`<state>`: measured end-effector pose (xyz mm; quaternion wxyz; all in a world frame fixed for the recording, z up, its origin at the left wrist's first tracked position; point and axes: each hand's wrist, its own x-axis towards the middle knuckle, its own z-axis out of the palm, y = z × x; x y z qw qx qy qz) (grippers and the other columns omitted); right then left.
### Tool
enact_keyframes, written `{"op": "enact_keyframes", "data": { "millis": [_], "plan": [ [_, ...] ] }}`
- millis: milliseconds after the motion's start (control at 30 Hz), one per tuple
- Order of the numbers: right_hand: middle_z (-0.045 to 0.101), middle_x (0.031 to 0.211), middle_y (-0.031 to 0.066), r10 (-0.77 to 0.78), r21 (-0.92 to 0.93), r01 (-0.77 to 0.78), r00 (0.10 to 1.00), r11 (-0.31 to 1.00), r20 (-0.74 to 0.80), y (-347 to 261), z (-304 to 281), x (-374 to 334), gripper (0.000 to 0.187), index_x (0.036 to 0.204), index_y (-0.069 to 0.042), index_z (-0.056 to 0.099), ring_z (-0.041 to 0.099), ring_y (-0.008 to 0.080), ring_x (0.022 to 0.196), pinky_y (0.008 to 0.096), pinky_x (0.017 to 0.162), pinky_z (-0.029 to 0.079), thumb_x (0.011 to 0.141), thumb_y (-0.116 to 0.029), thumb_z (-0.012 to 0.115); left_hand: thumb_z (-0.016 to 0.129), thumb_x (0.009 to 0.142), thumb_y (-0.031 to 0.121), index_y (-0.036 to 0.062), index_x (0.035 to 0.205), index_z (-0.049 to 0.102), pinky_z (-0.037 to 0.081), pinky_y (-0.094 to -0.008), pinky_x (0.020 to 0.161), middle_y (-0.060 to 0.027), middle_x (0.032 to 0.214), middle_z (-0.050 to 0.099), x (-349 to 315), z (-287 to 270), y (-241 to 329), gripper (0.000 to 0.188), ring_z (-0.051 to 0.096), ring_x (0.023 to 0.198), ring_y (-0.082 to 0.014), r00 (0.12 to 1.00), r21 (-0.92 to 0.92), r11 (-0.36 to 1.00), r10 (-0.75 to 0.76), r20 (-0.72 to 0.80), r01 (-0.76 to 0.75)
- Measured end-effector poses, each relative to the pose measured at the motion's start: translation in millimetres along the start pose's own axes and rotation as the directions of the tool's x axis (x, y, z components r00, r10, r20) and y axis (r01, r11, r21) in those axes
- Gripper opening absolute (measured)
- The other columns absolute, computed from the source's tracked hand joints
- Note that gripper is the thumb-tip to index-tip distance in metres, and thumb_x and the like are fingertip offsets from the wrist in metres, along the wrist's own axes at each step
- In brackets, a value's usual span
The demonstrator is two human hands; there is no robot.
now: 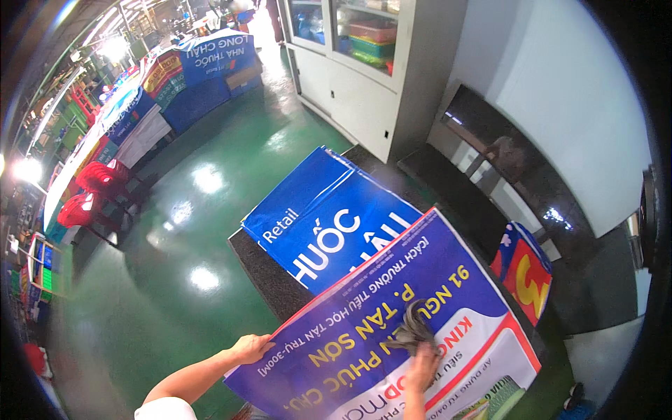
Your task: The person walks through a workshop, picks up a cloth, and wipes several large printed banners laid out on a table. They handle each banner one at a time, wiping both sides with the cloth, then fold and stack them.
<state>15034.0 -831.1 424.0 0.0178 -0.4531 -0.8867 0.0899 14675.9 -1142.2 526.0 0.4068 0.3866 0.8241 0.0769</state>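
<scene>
A purple-blue printed banner (329, 343) with yellow and white lettering and a red-and-white lower part lies slantwise in front of me. My left hand (250, 348) is closed on its left edge, fingers over the top side. Over the middle of the banner, my right hand (423, 365) holds a crumpled grey rag (416, 326) against the printed face; the rag is somewhat blurred. Beyond the banner's far edge, a blue sheet (329, 217) with white lettering lies folded on a dark bench top (269, 269), partly covered by the banner.
Behind stands a pale cabinet (350, 98) with glass doors. To the right are a dark glossy panel (511, 161) and a red, yellow and blue printed piece (523, 273). Red plastic stools (98, 196) stand left on the green floor (175, 294), near banner-covered tables (217, 66).
</scene>
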Motion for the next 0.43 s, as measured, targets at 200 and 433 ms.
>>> {"op": "enact_keyframes", "data": {
  "millis": [200,433],
  "plan": [
    [0.062,0.118,0.0224,0.716,0.417,-0.609,0.677,0.675,-0.17,210.2,-43.0,-152.7,0.039,0.123,-0.003,0.058,0.056,0.0369,0.113,0.0463,0.095,0.044,0.089,-0.02,0.05,0.054,0.095,0.029,0.0151,0.15,0.021,0.049,-0.0498,0.06,-0.0222,0.071,0.064,-26.1,-7.5,38.8,0.066,0.064,0.065,-0.0413,0.99,0.09,0.995,0.053,-0.131,-0.042],
    [0.057,0.065,0.0021,0.975,0.912,-0.361,0.167,0.196,-0.144,146.0,-73.7,-413.7,0.032,0.092,0.0,0.067,0.045,0.0128,0.05,0.0294,0.043,0.038,0.092,-0.027,0.052,0.055,0.091,0.018,0.0317,0.153,0.014,0.046,-0.0452,0.049,-0.0186,0.058,0.056,-43.2,-38.5,92.7,0.076,0.059,0.051,-0.0339,0.85,0.261,0.81,0.515,0.114,-0.526]
  ]
}}
